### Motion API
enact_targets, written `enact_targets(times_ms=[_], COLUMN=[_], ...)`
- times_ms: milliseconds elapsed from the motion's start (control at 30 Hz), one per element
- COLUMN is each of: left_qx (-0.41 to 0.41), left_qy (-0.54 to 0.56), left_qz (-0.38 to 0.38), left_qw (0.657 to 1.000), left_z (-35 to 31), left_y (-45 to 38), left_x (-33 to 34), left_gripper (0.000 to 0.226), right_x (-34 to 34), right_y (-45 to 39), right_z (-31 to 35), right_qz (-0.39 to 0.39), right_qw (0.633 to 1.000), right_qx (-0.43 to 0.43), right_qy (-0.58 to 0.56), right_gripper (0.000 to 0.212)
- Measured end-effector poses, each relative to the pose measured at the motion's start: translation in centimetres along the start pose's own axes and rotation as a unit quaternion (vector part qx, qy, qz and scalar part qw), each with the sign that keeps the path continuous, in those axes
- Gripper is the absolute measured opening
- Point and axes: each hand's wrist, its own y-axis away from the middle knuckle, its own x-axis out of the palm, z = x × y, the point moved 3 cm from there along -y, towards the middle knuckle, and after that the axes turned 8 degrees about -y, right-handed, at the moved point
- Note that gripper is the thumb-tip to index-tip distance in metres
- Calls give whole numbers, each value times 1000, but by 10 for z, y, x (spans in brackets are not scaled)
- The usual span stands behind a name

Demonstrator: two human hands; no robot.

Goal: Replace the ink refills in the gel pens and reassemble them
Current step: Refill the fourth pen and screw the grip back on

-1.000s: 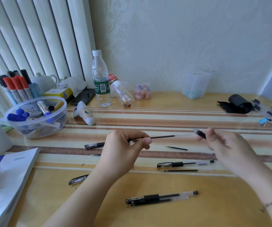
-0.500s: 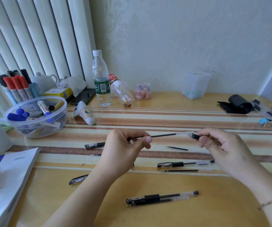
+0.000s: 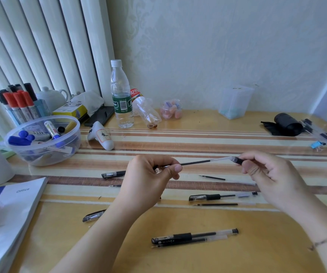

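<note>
Left hand point(image 3: 148, 174) pinches the pen point(image 3: 204, 161) by its front; right hand point(image 3: 266, 172) grips its black end cap point(image 3: 238, 160) above the surface point(image 3: 198, 259).

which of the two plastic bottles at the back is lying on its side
The crushed clear bottle with the red cap. It lies tipped over on the table, cap toward the wall, right beside the green-labelled water bottle, which stands upright with its white cap on.

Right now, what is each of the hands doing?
Left hand: closed on the gel pen, tip end.
Right hand: pinching the black end cap at the pen's rear.
</note>
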Motion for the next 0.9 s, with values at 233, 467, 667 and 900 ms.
enact_targets(times_ms=[233, 467, 667, 900], left_qx=[26, 99, 135, 135], left_qy=[-137, -243, -289, -296], left_qz=[-13, 39, 48, 52], left_qw=[990, 964, 946, 944], left_z=[2, -2, -2, -1], left_y=[4, 13, 12, 11], left_x=[5, 24, 26, 27], left_gripper=[9, 34, 45, 43], right_x=[-8, 35, 31, 33], right_y=[-2, 14, 12, 14], right_z=[15, 23, 25, 20], right_qz=[-17, 117, 85, 104], right_qw=[985, 988, 991, 989], right_qx=[-111, -75, -81, -26], right_qy=[134, 66, 71, 103], right_gripper=[28, 17, 22, 41])
